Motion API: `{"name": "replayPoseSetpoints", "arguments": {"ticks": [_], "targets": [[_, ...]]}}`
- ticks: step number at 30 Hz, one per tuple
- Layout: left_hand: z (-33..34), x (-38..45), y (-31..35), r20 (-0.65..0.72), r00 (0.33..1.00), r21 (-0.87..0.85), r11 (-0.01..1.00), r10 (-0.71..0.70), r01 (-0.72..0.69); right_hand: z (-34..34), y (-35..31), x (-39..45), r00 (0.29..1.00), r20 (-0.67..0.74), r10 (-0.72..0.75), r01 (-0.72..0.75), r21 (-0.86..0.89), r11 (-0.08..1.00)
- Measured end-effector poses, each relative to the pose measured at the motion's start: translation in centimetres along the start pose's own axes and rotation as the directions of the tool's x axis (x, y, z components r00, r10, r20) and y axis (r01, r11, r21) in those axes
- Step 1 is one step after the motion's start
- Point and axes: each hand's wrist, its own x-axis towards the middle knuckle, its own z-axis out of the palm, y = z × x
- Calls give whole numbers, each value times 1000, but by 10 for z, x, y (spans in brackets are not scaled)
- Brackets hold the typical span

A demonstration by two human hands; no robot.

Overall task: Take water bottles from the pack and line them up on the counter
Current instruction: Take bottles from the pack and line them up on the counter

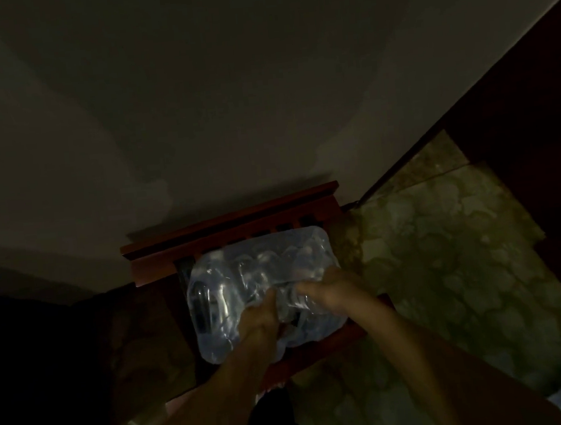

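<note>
Nearest the camera, the left hand (260, 317) and the right hand (328, 291) are both closed on the plastic wrap of the pack (262, 289), probably to tear an opening. The pack lies on a wooden chair (232, 222) against the wall (193, 100); no counter is visible.

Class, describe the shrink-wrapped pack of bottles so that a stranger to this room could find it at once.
Find the reddish wooden chair against the pale wall. On its seat lies the pack, with both hands on its near side. It is the only clear, shiny, plastic-wrapped bundle in this dim scene.
</note>
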Motion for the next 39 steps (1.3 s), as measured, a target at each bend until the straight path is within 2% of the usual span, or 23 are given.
{"name": "replayPoseSetpoints", "arguments": {"ticks": [4,8,13,18,21,24,28,31,34,36,39], "targets": [[-11,-26,5,82,997,-13,1000,-1,2,-3,-4,-16,999,-37,-27,23,-94,995],[-28,-61,15,207,977,-78,996,51,-35,-15,-13,-42,996,-76,-54,47,-84,995],[-53,-105,32,352,931,-123,991,91,-50,-28,-31,-82,970,-222,-101,88,-68,994],[-78,-148,46,471,874,-183,982,119,-35,-37,-54,-131,917,-380,-121,64,-158,985],[-93,-172,58,517,827,-234,966,220,-111,-40,-62,-158,882,-452,-129,124,-39,991],[-110,-197,72,408,836,-260,925,366,-278,-40,-65,-180,868,-473,-151,255,162,953],[-145,-232,90,365,778,-254,859,511,-445,-34,-76,-205,830,-502,-243,435,310,846],[-176,-264,96,346,735,-189,811,583,-554,-28,-90,-229,824,-489,-285,520,455,723],[-204,-291,94,306,674,-230,739,673,-633,-21,-101,-255,835,-446,-322,549,637,541],[-222,-310,88,270,615,-229,670,741,-706,-12,-107,-274,816,-425,-391,566,725,393],[-253,-338,78,265,492,-241,551,829,-799,4,-118,-302,707,-407,-578,590,790,165]]}}
